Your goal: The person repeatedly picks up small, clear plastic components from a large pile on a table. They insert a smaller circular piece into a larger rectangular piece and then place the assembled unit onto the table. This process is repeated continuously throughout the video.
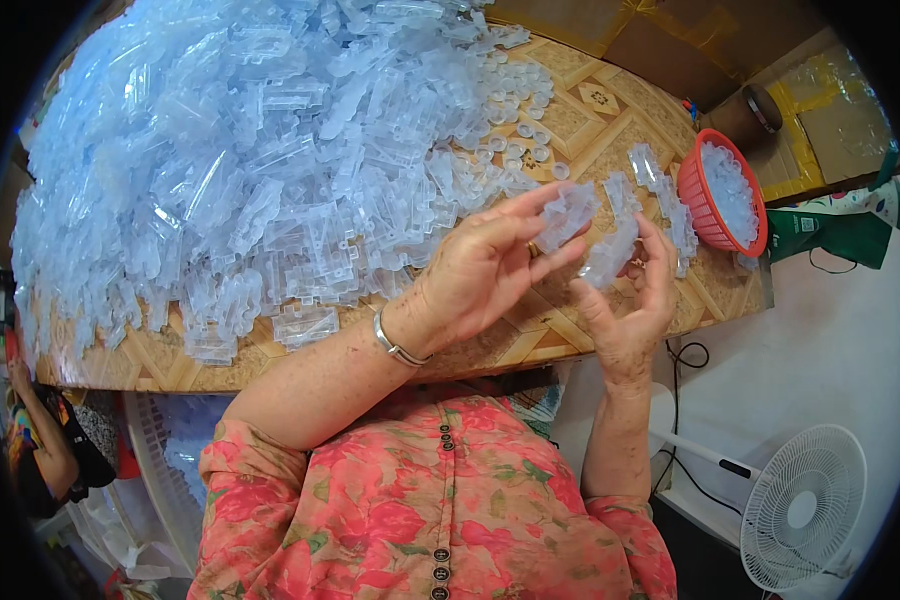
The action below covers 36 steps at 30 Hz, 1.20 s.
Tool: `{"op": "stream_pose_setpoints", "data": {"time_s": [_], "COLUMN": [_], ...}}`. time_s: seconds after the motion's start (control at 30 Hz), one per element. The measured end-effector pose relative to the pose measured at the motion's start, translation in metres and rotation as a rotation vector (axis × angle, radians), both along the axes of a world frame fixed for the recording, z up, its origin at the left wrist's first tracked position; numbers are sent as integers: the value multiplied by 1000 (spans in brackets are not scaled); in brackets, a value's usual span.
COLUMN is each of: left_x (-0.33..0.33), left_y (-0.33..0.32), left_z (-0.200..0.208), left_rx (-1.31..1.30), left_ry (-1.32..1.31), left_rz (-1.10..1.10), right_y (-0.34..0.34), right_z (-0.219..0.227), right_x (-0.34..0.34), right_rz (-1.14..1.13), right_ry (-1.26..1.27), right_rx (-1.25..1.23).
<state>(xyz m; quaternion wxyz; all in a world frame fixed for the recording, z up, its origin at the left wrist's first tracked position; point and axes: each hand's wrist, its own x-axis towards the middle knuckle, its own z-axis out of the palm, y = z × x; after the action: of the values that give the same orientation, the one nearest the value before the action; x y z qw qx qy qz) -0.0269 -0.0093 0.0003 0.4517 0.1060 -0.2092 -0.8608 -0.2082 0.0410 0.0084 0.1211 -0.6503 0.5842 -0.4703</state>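
Observation:
My left hand [485, 262] grips a clear plastic piece [568, 216] between thumb and fingers, above the table's near right part. Close beside it, my right hand [638, 305] has its thumb and fingers closed on another clear plastic piece [610, 258]. The two pieces are held a little apart. A large heap of similar clear, bluish plastic pieces [240, 150] covers the left and middle of the table [530, 335]. Just past my right hand lie a few loose plastic pieces [678, 225]. Small round clear caps [520, 85] are scattered along the heap's right edge.
A red plastic basket [698, 195] full of small clear parts stands at the table's right edge. Cardboard boxes [660, 50] and a dark brown container [755, 112] are behind it. A white fan [802, 508] is at lower right. Another person's arm [48, 440] shows far left.

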Motion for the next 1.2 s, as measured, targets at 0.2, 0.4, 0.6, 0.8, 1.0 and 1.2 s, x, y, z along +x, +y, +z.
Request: {"op": "stream_pose_setpoints", "data": {"time_s": [0.2,0.4,0.6,0.8,1.0,1.2], "left_x": [-1,-1,-2,0,4,6], "left_y": [7,11,11,13,15,11], "left_z": [6,7,4,12,18,13], "left_rx": [-174,-157,-199,-208,-184,-155], "left_ry": [-47,-106,-127,-126,-141,-163], "left_rz": [-99,-137,-135,-162,-192,-204], "right_y": [-2,2,5,5,7,8], "right_z": [-4,-9,-16,-17,-20,-27], "right_x": [12,13,11,9,8,6], "right_rz": [21,40,92,93,84,140], "right_ry": [69,20,-93,-80,-1,-72], "right_rx": [-122,-132,-138,-144,-198,-225]}}
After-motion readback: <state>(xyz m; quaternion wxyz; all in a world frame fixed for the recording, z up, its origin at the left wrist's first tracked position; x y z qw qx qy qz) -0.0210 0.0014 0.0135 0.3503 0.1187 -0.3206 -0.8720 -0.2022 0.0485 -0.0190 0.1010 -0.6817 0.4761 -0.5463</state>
